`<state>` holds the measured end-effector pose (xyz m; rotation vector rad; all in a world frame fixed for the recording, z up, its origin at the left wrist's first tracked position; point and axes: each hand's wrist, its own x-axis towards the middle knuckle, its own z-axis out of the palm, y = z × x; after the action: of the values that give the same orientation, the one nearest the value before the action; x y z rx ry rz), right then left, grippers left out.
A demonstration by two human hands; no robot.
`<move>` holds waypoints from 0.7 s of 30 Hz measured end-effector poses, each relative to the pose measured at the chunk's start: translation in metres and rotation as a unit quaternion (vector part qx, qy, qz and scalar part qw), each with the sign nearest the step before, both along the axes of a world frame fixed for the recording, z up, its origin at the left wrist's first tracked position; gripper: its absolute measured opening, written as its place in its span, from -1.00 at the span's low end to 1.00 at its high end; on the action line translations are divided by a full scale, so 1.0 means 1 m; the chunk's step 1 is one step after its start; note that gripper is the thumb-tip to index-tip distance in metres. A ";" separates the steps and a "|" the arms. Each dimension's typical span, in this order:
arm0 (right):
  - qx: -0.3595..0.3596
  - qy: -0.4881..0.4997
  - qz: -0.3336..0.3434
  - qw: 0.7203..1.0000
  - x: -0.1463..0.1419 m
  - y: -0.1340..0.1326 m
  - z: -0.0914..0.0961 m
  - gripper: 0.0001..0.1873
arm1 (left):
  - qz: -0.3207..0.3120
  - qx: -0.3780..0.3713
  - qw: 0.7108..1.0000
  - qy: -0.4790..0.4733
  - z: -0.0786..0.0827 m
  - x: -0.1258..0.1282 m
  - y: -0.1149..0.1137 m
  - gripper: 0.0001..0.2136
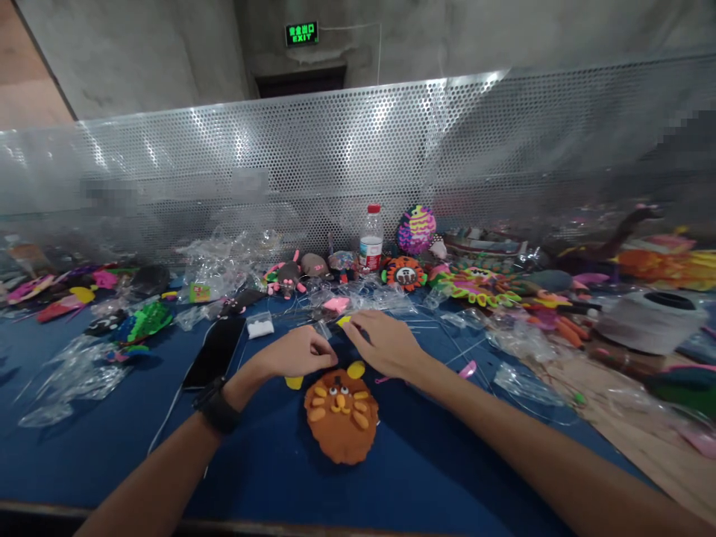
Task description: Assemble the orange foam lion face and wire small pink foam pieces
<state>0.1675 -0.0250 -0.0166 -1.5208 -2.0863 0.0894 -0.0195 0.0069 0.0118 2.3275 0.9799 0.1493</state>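
Head view: orange felt piece (341, 418), roundish with a lumpy edge, lies flat on the blue cloth table (112, 447), just below both hands. It has yellow oval patches on its face and a yellow ear (356, 369) at the top.

Left hand (299, 350) is curled with its fingertips drawn together; what they pinch is too small to tell. There is a black watch (215, 406) on that wrist.

Right hand (385, 343) is palm-down, fingers extended and close together, tips at a small yellow scrap (343, 321); can't tell if it grips.

Glossy black phone (215, 350) to the left. Crinkled clear bags (78, 377) around. Plastic bottle (371, 239) stands by the perforated metal panel (335, 149).
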 end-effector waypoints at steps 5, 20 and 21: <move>-0.010 0.039 -0.067 0.997 -0.019 0.005 -0.001 -0.55 | -0.026 -0.053 0.998 0.022 0.000 -0.006 0.005 -0.79; -0.149 -0.062 -0.130 0.978 -0.052 0.012 -0.026 -0.18 | -0.043 -0.067 0.994 0.075 0.002 -0.015 0.012 -0.76; -0.157 -0.052 -0.131 0.978 -0.051 0.013 -0.025 -0.16 | -0.048 -0.061 0.994 0.075 0.001 -0.015 0.013 -0.75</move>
<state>0.1161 -0.0120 -0.0420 -2.0162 -1.9997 0.2551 -0.0346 0.0196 0.0129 2.2940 0.9193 -0.1231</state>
